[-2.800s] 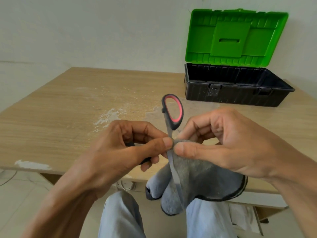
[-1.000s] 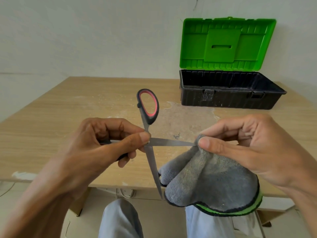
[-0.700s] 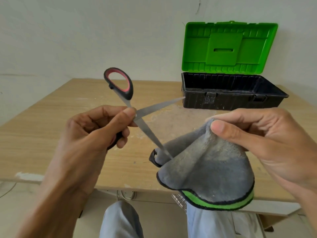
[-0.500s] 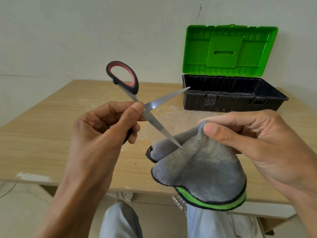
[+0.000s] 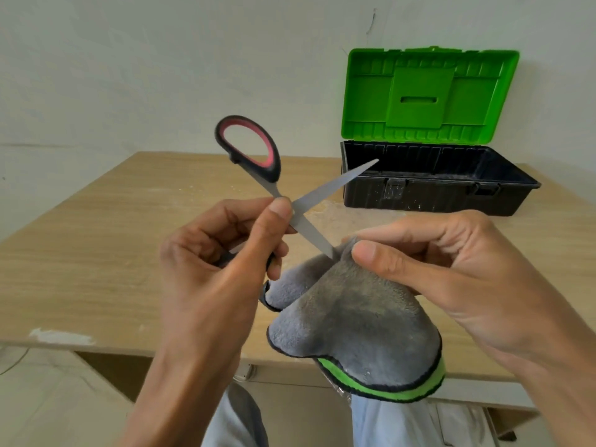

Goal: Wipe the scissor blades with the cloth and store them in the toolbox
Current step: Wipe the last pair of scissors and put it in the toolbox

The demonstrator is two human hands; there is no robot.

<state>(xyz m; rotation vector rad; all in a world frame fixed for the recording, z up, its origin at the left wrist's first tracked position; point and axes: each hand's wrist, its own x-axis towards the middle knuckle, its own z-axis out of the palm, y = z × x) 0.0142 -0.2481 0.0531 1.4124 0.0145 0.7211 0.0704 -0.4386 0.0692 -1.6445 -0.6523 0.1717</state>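
My left hand (image 5: 222, 269) grips the scissors (image 5: 309, 227) at the pivot and lower handle, thumb on the joint. The blades are spread wide: one points up-right toward the toolbox, the other slants down-right. Its tip touches the grey cloth (image 5: 351, 317) with a green and black edge. My right hand (image 5: 451, 272) pinches the top fold of that cloth between thumb and fingers, beside the blade tip. The black and red handle loop stands up above my left hand. The toolbox (image 5: 435, 195), black with a green lid raised, stands open at the table's far right.
The wooden table (image 5: 96, 253) has pale dusty patches in the middle and a chipped white spot on its front edge. A white wall rises behind it. My knees in light trousers show under the table edge.
The scissors swung from upright to tilted, with the blades spread wider. My right hand with the cloth came off one blade and moved up to the tip of the other blade.
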